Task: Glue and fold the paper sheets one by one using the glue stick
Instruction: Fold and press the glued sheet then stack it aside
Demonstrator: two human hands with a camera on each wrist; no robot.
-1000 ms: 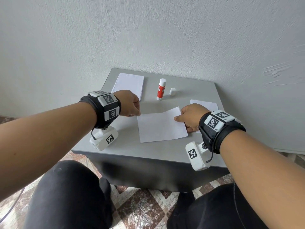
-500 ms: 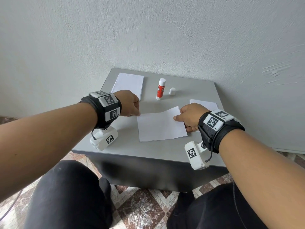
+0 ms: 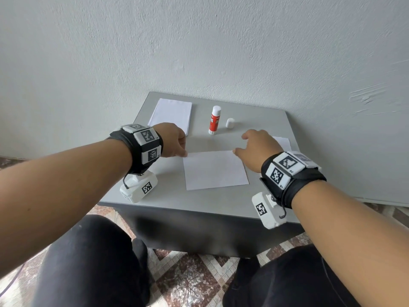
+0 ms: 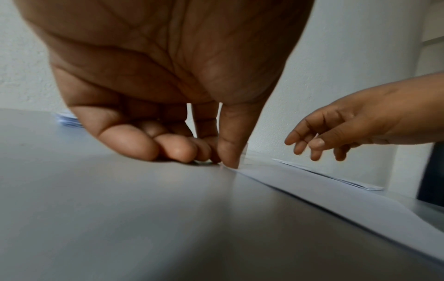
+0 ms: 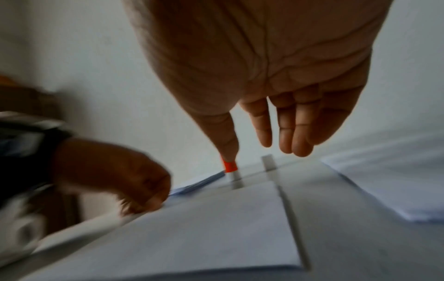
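A white paper sheet [image 3: 214, 169] lies flat in the middle of the grey table [image 3: 221, 200]. My left hand [image 3: 183, 152] has its fingers curled, and thumb and forefinger pinch the sheet's far left corner [image 4: 234, 168] against the table. My right hand [image 3: 240, 144] hovers just above the sheet's far right corner with relaxed, spread fingers and holds nothing. In the right wrist view its fingertips [image 5: 298, 148] point toward the red-and-white glue stick [image 5: 230, 167]. The glue stick [image 3: 214, 119] stands upright and uncapped at the back, with its white cap [image 3: 230, 123] beside it.
A stack of white sheets [image 3: 171, 114] lies at the table's back left. White paper [image 3: 283, 142] lies at the right, partly under my right hand. A light wall [image 3: 221, 52] rises just behind the table. My knees sit below its front edge.
My right hand has let go of the sheet's far right corner and lifted up and away. The sheet's raised far edge has dropped flat. The left hand has stayed at its corner.
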